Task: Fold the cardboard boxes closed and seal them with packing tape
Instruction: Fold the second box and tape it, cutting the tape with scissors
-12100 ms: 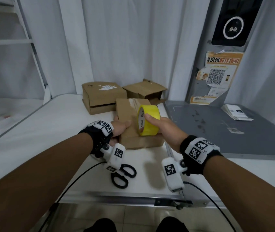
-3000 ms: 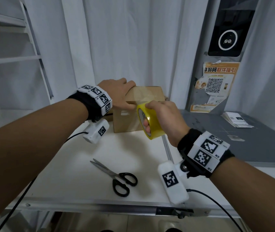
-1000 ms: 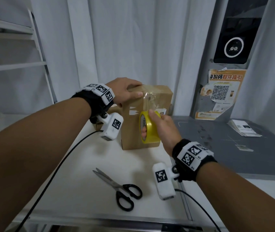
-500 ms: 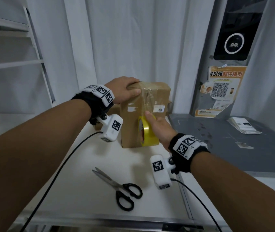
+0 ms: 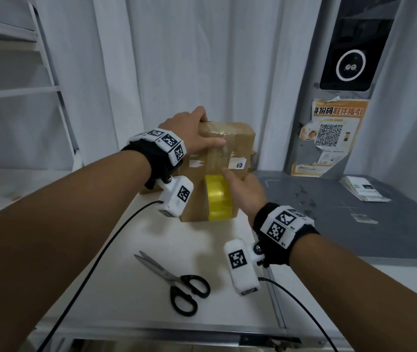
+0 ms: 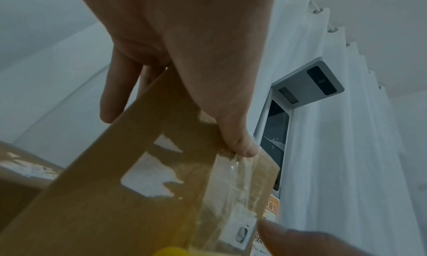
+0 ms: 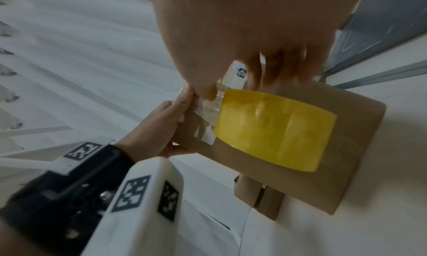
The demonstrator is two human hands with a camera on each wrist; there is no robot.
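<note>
Two hands work one upright cardboard box (image 5: 224,171) standing on end on the white table (image 5: 116,252), near its far edge. Left hand (image 5: 194,137) grips the box's upper left corner, thumb laid across the near face and fingers curled over the top edge, pinning the taped end; the left wrist view shows the thumb tip at the margin of the clear strip. Right hand (image 5: 246,191) is at the roll of yellow packing tape (image 5: 218,198), which lies against the lower near face; fingers appear wrapped behind the roll and the thumb lies above it on the strip of tape (image 5: 218,156), though the right wrist view is blurred and the exact grip cannot be told with certainty. Clear tape runs from the top face over the front edge and down the middle of the near face to the roll. Step in hand, by judgement: laying a sealing strip along the centre seam, with the roll close to the bottom edge. Next move likely calls for carrying the strip to or under the base, pressing it flat, then cutting it; scissors (image 5: 176,283) lie blades apart on the table, well short of the box and untouched. Another brown box (image 7: 258,196) shows beyond the held one in the right wrist view.
</note>
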